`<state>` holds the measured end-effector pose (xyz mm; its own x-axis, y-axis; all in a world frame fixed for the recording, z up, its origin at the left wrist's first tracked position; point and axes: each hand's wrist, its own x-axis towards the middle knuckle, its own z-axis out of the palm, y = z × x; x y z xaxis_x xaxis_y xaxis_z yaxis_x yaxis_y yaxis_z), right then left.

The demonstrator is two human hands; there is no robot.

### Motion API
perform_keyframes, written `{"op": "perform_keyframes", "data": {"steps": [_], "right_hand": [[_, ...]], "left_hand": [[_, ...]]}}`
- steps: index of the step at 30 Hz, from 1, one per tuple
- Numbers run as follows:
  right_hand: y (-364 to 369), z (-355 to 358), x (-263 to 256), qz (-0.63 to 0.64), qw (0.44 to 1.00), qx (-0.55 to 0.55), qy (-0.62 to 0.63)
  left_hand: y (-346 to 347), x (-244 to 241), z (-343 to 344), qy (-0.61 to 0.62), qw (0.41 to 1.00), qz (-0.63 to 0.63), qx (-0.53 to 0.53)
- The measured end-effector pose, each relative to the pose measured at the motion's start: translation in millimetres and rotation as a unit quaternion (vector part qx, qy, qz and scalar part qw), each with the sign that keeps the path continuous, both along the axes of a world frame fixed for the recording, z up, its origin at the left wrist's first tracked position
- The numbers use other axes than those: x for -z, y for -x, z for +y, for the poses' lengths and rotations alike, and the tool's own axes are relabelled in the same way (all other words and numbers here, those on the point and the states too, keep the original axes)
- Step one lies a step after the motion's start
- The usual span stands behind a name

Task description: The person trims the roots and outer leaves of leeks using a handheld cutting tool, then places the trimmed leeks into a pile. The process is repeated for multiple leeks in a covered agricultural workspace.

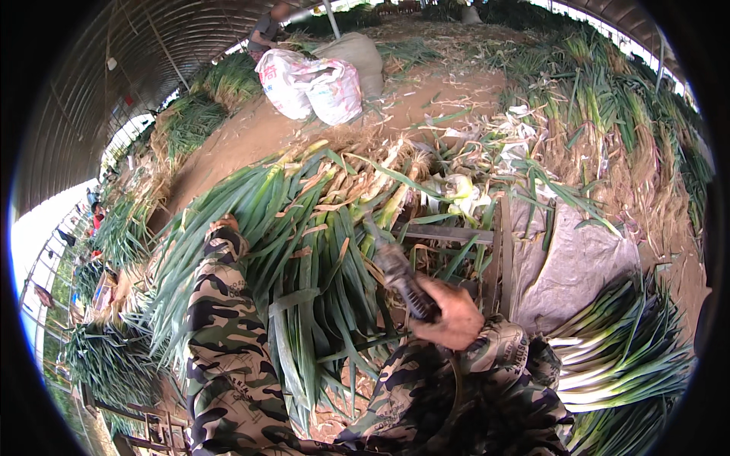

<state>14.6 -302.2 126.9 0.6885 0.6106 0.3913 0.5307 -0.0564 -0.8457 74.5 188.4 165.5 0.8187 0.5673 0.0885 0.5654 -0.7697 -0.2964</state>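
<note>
My right hand (450, 313) is wrapped around the handle of an air blow gun (402, 276), its thin nozzle pointing up and away. A hose (457, 385) runs down from the grip along my camouflage sleeve. In front of me lies a large heap of long green onions (319, 211), roots at the far side and leaves hanging toward me. My left hand (223, 222) reaches into the leaves at the left of this heap. Most of its fingers are hidden, so its hold cannot be made out. Peeled white-stemmed green onions (599, 365) lie in a pile at my right.
A wooden frame (450, 233) and a pale cloth sheet (576, 256) stand beside the heap. Stripped skins (467, 191) litter the far side. Filled woven sacks (311, 85) sit ahead, near a person (265, 31). More unpeeled onions (604, 108) line the right.
</note>
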Motion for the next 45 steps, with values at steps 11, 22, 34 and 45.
{"op": "perform_keyframes", "data": {"steps": [11, 22, 34, 45], "right_hand": [[32.0, -35.3, 37.3, -0.013, 0.999, 0.036, 0.027], [35.5, -49.9, 54.8, 0.079, 0.994, 0.020, 0.069], [21.0, -23.7, 47.1, -0.035, 0.978, -0.196, 0.065], [5.9, -29.3, 41.7, 0.054, 0.980, 0.025, 0.188]], "left_hand": [[-2.8, 69.7, -52.2, 0.029, 0.985, -0.155, -0.067], [120.9, 123.4, -173.7, -0.107, 0.935, -0.157, 0.300], [206.3, 135.6, -239.3, -0.031, 0.924, -0.163, 0.344], [215.9, 83.7, -244.3, 0.038, 0.939, 0.000, 0.343]]}}
